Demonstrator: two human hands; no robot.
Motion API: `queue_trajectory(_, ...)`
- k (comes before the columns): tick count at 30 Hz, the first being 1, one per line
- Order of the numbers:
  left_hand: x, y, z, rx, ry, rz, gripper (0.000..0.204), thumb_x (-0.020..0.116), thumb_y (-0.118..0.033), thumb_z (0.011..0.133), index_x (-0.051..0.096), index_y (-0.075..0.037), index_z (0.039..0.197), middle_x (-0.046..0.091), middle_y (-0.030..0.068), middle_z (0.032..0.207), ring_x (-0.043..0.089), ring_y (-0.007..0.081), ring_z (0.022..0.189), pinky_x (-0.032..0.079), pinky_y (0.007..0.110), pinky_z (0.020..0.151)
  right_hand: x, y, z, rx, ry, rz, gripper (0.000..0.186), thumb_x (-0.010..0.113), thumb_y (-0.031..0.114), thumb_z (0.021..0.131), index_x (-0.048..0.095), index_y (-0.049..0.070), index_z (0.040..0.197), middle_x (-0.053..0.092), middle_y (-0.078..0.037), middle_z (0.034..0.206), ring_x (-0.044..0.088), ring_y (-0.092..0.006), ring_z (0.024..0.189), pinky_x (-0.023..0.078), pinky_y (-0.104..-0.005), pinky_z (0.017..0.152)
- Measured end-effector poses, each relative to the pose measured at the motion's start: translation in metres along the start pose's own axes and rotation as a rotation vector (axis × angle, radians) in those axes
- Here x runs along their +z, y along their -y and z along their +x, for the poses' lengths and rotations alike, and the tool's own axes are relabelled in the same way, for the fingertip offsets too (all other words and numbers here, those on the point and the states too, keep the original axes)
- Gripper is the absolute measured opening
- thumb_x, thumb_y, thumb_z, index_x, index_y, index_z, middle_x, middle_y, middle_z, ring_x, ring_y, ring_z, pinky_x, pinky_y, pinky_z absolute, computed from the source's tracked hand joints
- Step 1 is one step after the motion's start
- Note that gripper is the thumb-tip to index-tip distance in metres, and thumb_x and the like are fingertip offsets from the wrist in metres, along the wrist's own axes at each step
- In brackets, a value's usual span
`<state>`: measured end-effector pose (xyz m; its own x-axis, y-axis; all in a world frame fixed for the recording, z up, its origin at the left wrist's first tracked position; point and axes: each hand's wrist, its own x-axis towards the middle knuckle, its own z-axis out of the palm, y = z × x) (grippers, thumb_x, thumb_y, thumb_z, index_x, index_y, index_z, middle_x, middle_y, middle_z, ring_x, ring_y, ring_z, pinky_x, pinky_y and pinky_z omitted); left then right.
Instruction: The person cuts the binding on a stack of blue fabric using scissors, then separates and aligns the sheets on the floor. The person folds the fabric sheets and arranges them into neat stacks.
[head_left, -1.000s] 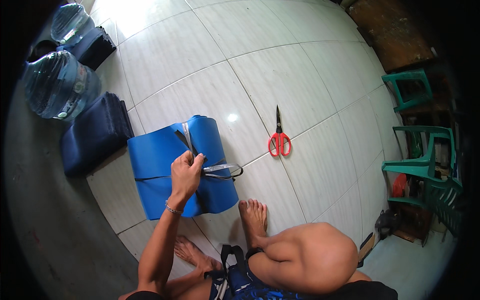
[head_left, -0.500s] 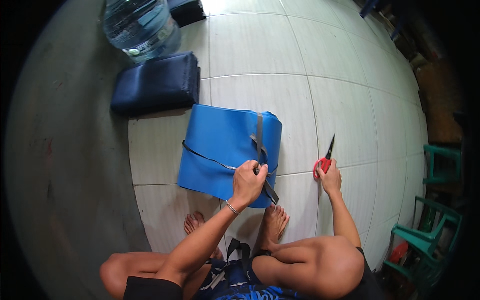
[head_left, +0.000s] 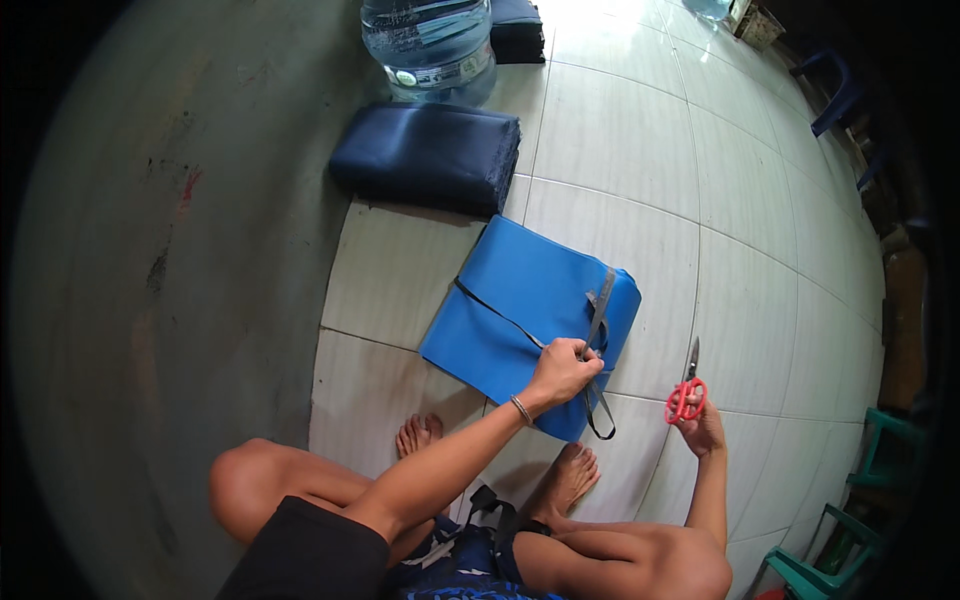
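Observation:
A folded blue plastic sheet bundle (head_left: 530,300) lies on the tiled floor in front of my feet. A thin dark strap (head_left: 497,308) runs round it and crosses a grey strip near its right side. My left hand (head_left: 566,370) is closed on the strap where the two cross, and a loose loop hangs below it. Off to the right of the bundle, my right hand (head_left: 703,428) is closed on a pair of scissors (head_left: 687,399) with red handles, held above the floor. The blades point away from me and look closed.
A dark folded bundle (head_left: 425,155) lies beyond the blue one. Behind it stand a large clear water bottle (head_left: 430,45) and another dark stack (head_left: 518,35). A grey wall (head_left: 190,300) rises at the left. Green plastic stools (head_left: 815,575) stand at the right edge.
The view has swung, so everything sits further right and turned. The scissors have been raised and rotated, their handles now facing up. My left hand stays on the strap; its loose end now forms a loop.

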<state>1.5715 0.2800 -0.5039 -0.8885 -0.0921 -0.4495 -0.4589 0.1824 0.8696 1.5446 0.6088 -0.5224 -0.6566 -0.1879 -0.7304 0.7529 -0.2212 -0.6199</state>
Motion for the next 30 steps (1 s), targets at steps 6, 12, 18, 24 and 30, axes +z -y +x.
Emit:
queue_trajectory(6, -0.003, -0.002, -0.004, 0.010, -0.034, 0.067, 0.023, 0.064, -0.020, 0.081, 0.070, 0.002, 0.086, 0.066, 0.0115, 0.069, 0.063, 0.0168, 0.064, 0.050, 0.032, 0.064, 0.068, 0.035, -0.018, -0.013, 0.281, -0.379, 0.046, 0.074, 0.016, 0.084, 0.057, -0.002, 0.123, 0.064, -0.005, 0.101, 0.060, -0.0139, 0.089, 0.052, -0.0276, 0.077)
queue_trajectory(12, 0.005, 0.000, -0.012, 0.114, -0.097, 0.068, 0.019, 0.061, -0.016, 0.083, 0.066, 0.002, 0.080, 0.068, 0.0106, 0.078, 0.059, 0.0148, 0.063, 0.048, 0.032, 0.062, 0.097, 0.036, -0.032, -0.061, 0.267, -0.734, 0.044, 0.082, 0.028, 0.083, 0.061, 0.002, 0.111, 0.064, -0.004, 0.093, 0.061, -0.0126, 0.085, 0.052, -0.0283, 0.074)
queue_trajectory(18, 0.001, 0.005, -0.009, -0.033, 0.098, -0.324, 0.012, 0.057, -0.012, 0.087, 0.064, -0.002, 0.085, 0.070, 0.0040, 0.083, 0.058, 0.0101, 0.067, 0.046, 0.030, 0.063, 0.108, 0.021, -0.037, -0.070, 0.212, -0.556, 0.040, 0.082, 0.020, 0.083, 0.060, 0.002, 0.111, 0.063, -0.003, 0.091, 0.062, -0.0117, 0.081, 0.053, -0.0279, 0.072)
queue_trajectory(24, -0.008, -0.002, -0.006, 0.015, 0.133, -0.167, 0.015, 0.054, -0.014, 0.089, 0.063, -0.002, 0.088, 0.070, 0.0046, 0.076, 0.062, 0.0093, 0.068, 0.048, 0.028, 0.065, 0.112, 0.016, -0.035, -0.085, 0.218, -0.577, 0.042, 0.083, 0.019, 0.082, 0.060, 0.002, 0.114, 0.061, -0.001, 0.084, 0.059, -0.0100, 0.074, 0.050, -0.0257, 0.065)
queue_trajectory(30, -0.011, -0.004, -0.012, 0.114, 0.059, -0.103, 0.020, 0.054, -0.019, 0.089, 0.065, -0.002, 0.092, 0.069, 0.0071, 0.073, 0.064, 0.0139, 0.066, 0.049, 0.031, 0.065, 0.104, 0.019, -0.029, -0.078, 0.322, -0.567, 0.050, 0.080, 0.032, 0.086, 0.060, 0.001, 0.119, 0.059, -0.001, 0.082, 0.056, -0.0095, 0.071, 0.049, -0.0253, 0.065)
